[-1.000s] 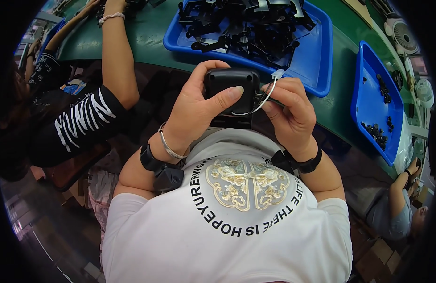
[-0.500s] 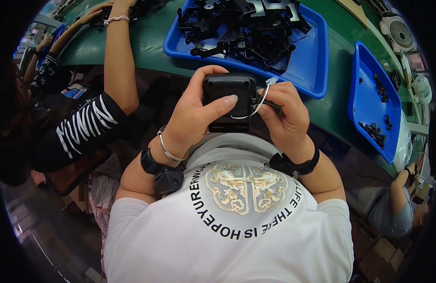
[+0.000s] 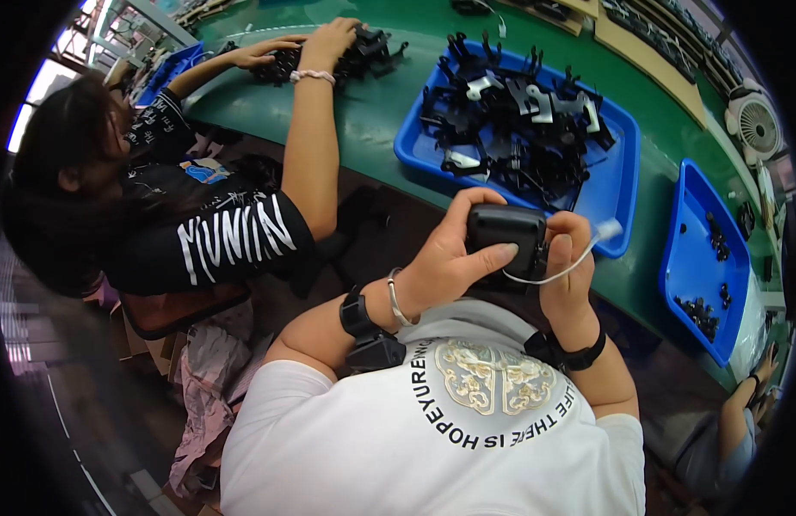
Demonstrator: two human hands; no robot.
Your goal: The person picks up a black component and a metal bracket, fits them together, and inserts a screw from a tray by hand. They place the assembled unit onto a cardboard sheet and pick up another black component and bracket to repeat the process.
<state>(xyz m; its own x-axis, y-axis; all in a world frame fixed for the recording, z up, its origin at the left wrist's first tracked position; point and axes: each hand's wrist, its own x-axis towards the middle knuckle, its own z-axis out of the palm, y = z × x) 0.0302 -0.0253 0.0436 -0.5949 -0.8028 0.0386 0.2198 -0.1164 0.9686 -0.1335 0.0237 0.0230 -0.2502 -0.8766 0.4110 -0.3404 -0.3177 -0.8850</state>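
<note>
A rounded black plastic box (image 3: 507, 230) is held up in front of my chest at the near edge of the bench. My left hand (image 3: 450, 262) grips it from the left, thumb across its face and fingers behind. Against the box's right side, my right hand (image 3: 572, 273) is closed with bent fingers around a small dark part; what exactly it pinches is hidden. A thin white cable (image 3: 549, 280) loops from under the box past my right fingers. It ends in a clear plug (image 3: 608, 230) sticking out to the right.
Beyond the box, a blue tray (image 3: 623, 185) is heaped with black brackets. Another blue tray (image 3: 686, 267) at right holds small black parts. At left a co-worker's hands (image 3: 329, 45) handle black parts on the green bench (image 3: 364, 120). A white fan (image 3: 753, 125) stands far right.
The view has swung left and up, so everything sits further right and lower. The box appears tilted away more. Both hands stay on it, and the plug now juts out further right.
</note>
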